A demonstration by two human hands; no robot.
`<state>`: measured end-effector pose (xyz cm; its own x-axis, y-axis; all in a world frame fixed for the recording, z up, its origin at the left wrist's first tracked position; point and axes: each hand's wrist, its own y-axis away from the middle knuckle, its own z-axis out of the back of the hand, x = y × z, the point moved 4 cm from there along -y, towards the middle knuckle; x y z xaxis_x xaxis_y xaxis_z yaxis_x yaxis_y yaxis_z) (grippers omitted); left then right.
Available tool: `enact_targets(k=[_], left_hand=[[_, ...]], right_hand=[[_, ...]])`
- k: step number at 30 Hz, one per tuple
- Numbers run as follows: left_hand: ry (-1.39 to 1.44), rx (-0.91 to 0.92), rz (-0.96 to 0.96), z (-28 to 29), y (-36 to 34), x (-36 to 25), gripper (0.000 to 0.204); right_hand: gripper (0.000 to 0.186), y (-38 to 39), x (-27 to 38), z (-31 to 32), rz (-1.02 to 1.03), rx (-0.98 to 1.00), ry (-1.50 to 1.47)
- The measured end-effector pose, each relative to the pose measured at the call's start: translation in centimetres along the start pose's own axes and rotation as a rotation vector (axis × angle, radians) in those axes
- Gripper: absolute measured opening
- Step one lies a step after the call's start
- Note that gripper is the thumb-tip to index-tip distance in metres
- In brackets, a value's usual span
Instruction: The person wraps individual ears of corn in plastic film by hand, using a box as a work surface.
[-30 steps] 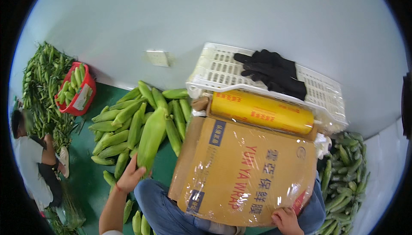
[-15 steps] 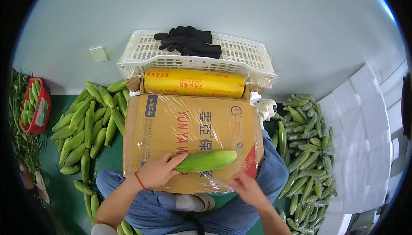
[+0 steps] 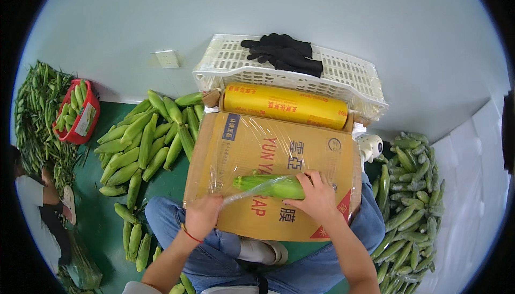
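Observation:
An ear of corn in its green husk lies crosswise on film over a cardboard box on my lap. My right hand is closed around the ear's right end. Just left of the ear, my left hand pinches clear plastic film, pulled taut over the husk. A yellow roll of wrap sits at the box's far side, and film from it covers the box top.
A white basket holding black gloves stands behind the roll. Unwrapped corn is heaped on the green floor at left, near a red basket. Wrapped ears are piled at right. Another person is at far left.
My view has swung left. My right hand has moved from below the ear onto its right end; my left hand has left the ear and drawn film up over it.

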<state>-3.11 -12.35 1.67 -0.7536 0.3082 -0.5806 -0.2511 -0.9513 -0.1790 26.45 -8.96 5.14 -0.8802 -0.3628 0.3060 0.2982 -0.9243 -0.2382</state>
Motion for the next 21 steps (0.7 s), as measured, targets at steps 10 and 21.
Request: enact_targets(k=[10, 21], left_hand=[[-0.074, 0.47, -0.477, -7.2, -18.3, -4.4, 0.015], [-0.171, 0.281, -0.336, -2.5, -4.0, -10.3, 0.071]], right_hand=[[0.059, -2.3, 0.1, -0.3, 0.24, 0.011, -0.041], [0.064, 2.8, 3.7, 0.6, 0.073, 0.219, -0.026]])
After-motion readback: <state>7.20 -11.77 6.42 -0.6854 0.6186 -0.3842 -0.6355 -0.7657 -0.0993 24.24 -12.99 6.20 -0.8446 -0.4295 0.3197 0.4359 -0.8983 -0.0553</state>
